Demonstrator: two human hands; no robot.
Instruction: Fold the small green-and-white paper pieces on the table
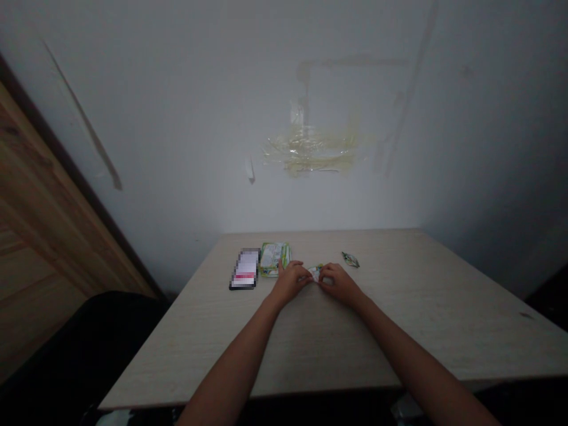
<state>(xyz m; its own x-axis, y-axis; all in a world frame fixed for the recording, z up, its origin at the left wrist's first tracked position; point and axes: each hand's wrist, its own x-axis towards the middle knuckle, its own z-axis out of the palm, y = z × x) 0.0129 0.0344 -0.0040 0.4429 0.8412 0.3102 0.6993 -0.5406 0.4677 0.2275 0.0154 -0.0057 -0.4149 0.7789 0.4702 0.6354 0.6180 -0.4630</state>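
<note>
My left hand [291,278] and my right hand [336,280] meet near the middle of the table, fingers pinched on a small white and green packet [315,272]. Each hand grips one side of the packet, and the fingers partly hide it. Just beyond my left hand lies a larger green and white packet [271,258], flat on the table. A small green packet [350,259] rests apart, up and to the right of my right hand.
A phone [245,268] with a lit, blurred screen lies left of the larger packet. The pale wooden table [399,254] stands against a wall [199,118] with old tape [310,151] on it. A dark shape [89,337] is at the left.
</note>
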